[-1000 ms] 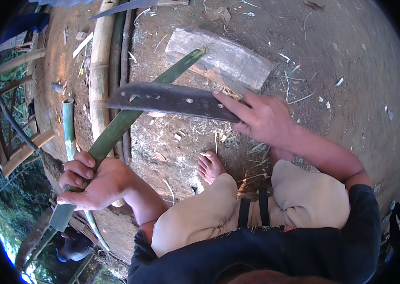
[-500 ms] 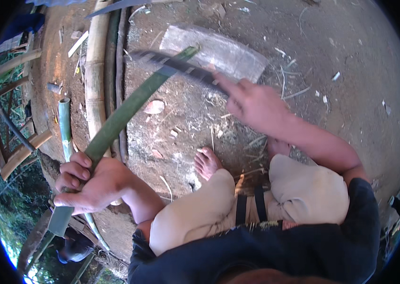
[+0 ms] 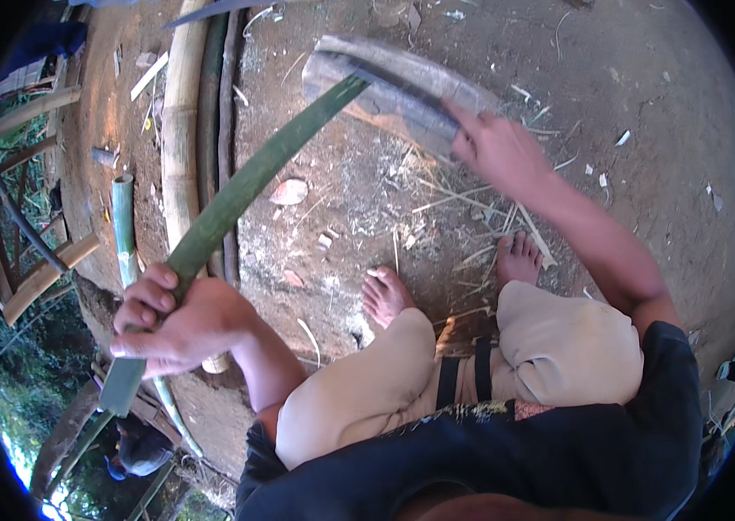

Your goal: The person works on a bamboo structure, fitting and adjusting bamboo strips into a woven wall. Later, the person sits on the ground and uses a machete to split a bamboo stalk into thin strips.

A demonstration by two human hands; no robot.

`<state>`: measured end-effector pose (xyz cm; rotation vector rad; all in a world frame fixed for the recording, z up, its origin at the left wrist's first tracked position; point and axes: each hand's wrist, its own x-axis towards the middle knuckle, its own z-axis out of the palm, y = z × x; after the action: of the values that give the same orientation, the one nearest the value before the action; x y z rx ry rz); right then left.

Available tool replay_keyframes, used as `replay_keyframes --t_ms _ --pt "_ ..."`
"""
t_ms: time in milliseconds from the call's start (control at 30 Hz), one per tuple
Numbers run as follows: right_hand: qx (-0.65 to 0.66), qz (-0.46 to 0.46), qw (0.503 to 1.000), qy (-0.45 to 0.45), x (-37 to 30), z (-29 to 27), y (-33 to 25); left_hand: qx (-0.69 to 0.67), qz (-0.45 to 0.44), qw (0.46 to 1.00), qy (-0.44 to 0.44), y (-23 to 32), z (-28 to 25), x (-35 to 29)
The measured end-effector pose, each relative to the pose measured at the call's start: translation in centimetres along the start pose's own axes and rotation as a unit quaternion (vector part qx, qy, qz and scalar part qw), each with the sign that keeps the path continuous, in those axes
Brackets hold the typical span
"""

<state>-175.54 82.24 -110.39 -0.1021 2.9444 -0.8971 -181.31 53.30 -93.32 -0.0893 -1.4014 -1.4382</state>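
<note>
My left hand (image 3: 187,323) is wrapped round the near end of a long green split-bamboo strip (image 3: 268,167). The strip slants away to the upper right, and its far end is at a pale wooden block (image 3: 424,68) on the ground. In my right hand (image 3: 511,158) is a machete (image 3: 407,97) with a dark blade, smeared by motion. Its blade lies over the block, with the tip beside the strip's far end; whether they touch I cannot tell. My fingers hide most of the machete's handle.
Thick bamboo poles (image 3: 181,130) lie along the left, near a shorter green bamboo tube (image 3: 122,221). My bare feet (image 3: 387,293) rest on the dirt between me and the block. Shavings (image 3: 463,204) are scattered there. Another person (image 3: 140,451) is at the lower left.
The machete has swung away from me and to the right, from across the strip to its far end over the block. My left hand keeps its grip and has shifted slightly.
</note>
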Motion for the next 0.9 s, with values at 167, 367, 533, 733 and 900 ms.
replay_keyframes --t_ms 167,367,533,733,900 --pt "0.061 -0.186 0.980 0.021 -3.0 -2.4 -5.2 -0.024 -0.027 0.998 0.051 -0.6 0.3 0.5" --pt "0.128 -0.153 0.979 0.033 -3.5 -1.7 -4.3 -0.101 -0.116 0.988 -0.005 -2.5 -3.0 1.8" --pt "0.133 -0.110 0.985 -0.011 -4.3 -1.9 -3.8 -0.101 -0.148 0.984 0.002 -2.3 -2.8 2.0" --pt "0.161 -0.091 0.983 -0.019 -5.3 -1.6 -3.3 -0.156 -0.176 0.971 -0.044 -3.1 -4.9 3.8" --pt "0.170 -0.084 0.981 -0.041 -5.9 -1.5 -3.4 -0.183 -0.197 0.960 -0.073 -2.5 -4.5 3.4"
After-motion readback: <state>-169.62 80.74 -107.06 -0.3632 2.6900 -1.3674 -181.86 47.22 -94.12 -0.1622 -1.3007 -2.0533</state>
